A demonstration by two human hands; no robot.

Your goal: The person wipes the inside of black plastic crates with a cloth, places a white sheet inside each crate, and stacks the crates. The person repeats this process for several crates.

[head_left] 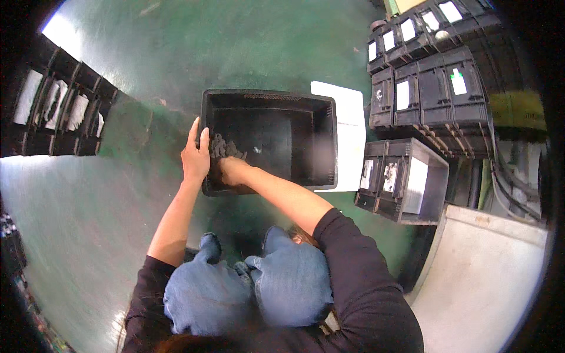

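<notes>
While left hand (195,159) touches bin edge (204,112), right hand (233,170) inside has room rightward.

Arrangement about the central crate (323,135), standing on the floor (265,47): pieces (220,146), inside at 9 o'clock; left hand (195,157), against the wall there; right hand (231,170), inside at 8; sheet (351,123), at 3; crate rows (434,88), between 2 and 3; other crates (66,91), between 9 and 10; knees (294,276), at 6.
</notes>
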